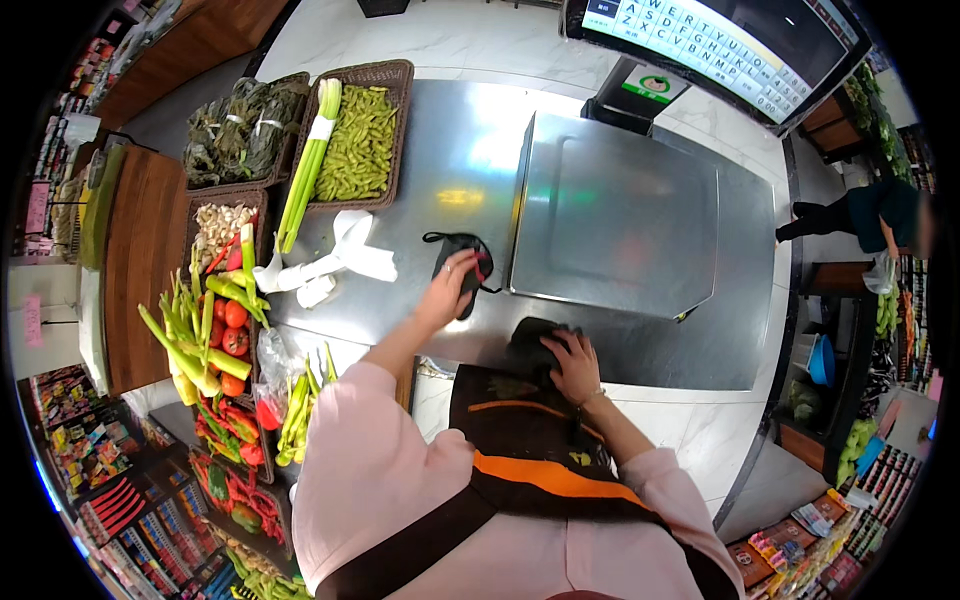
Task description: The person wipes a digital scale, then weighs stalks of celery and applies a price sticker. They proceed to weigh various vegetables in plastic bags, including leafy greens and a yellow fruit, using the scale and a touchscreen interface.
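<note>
My left hand (444,291), wearing a ring, has its fingers over a small black fabric item (454,247) with thin cord loops and a red detail, on the steel counter (442,157). I cannot make out exactly what this item is. At the counter's front edge, my right hand (576,366) grips a dark, soft-looking object (531,334), partly covered by the fingers. Just beyond both hands stands the steel weighing platform (622,217) of a scale. A lit touchscreen with an on-screen keyboard (705,52) rises behind it.
Left of my hands lie white paper strips (349,244). Wicker baskets hold green soybean pods (356,146), dark leafy bundles (244,131) and garlic (221,225). Celery stalks (306,180) lean across; tomatoes (235,339) sit nearer. A person (870,216) stands by shelves at right.
</note>
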A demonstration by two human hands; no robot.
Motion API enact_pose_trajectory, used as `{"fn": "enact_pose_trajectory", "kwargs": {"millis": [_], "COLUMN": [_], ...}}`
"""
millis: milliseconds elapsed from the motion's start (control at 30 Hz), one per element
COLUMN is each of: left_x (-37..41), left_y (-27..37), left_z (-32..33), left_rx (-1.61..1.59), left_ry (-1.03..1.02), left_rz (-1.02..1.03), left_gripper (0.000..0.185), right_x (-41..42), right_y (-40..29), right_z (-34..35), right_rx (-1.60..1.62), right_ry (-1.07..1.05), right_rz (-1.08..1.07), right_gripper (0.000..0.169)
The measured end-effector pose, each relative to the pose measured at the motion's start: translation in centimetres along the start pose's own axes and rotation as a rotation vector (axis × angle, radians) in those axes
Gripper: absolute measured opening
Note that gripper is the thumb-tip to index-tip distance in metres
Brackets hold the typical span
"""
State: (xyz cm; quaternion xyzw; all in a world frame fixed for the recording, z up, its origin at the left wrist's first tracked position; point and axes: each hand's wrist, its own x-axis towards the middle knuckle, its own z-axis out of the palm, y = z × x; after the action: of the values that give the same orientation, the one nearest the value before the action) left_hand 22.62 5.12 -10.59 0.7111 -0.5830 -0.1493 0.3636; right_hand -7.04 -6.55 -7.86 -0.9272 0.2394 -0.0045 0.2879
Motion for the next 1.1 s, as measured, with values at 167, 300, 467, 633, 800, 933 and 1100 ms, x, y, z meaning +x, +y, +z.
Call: {"fn": "enact_pose_trajectory", "kwargs": {"millis": [167,300,467,633,800,933,1100], "left_x": [12.5,23.0,35.7,43.2,42.8,37.4,37.9], "left_y": [-7.5,-10.7,-11.4,-13.1,-13.8,-11.0,-11.7], "left_z": [-1.8,-2.1,0.0,-0.4,-3.0,-2.2,-1.4], "left_rx": [-0.064,0.008,0.119,0.084,-0.122,-0.412,-0.24], "left_ry": [-0.221,-0.248,-0.202,0.087,0.384,-0.214,-0.754], "left_rz": [0.258,0.285,0.224,-0.331,-0.064,-0.202,0.079], "left_gripper": [0.063,0.057,0.046,0.019,0.027,0.031,0.029], "right_x": [-1.3,-0.6,-0.3,0.5,1.2,1.1,0.7], "right_y": [1.5,1.2,0.7,0.9,0.1,0.4,1.4], "right_z": [0.0,0.0,0.0,-0.3,-0.3,0.1,0.5], "right_rx": [0.065,0.131,0.139,0.148,0.168,0.168,0.164], "right_ry": [0.063,0.067,0.059,0.059,0.074,0.067,0.028], "right_rz": [0.062,0.147,0.247,0.291,0.392,0.404,0.362], "right_gripper": [0.061,0.057,0.055,0.054,0.05,0.048,0.051]}}
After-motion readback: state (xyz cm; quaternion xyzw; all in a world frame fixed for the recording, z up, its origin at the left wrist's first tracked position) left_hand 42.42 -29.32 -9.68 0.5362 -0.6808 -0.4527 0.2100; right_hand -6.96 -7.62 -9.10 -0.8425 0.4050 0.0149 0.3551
